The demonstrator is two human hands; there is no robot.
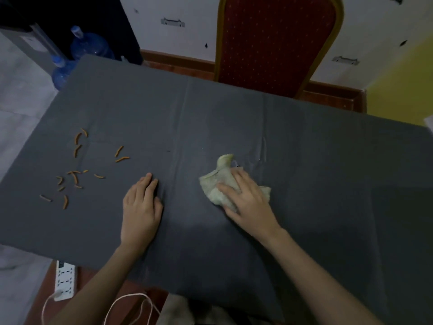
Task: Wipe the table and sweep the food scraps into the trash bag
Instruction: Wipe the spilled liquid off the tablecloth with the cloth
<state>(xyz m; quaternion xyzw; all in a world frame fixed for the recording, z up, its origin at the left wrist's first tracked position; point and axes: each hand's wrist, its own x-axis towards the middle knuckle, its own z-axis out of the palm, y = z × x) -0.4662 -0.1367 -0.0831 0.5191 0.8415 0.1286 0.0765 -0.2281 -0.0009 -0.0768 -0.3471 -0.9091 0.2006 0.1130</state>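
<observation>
A dark grey cloth covers the table (234,118). Several orange food scraps (77,174) lie scattered on its left part. A crumpled pale green rag (216,181) lies near the middle, and my right hand (248,198) presses flat on it with fingers spread over the cloth. My left hand (143,205) rests palm down on the table, left of the rag and right of the scraps, holding nothing. No trash bag is in view.
A red chair with a gold frame (276,38) stands at the table's far side. Blue water bottles (86,48) stand on the floor at the far left. A white power strip (64,280) with a cord lies below the near edge.
</observation>
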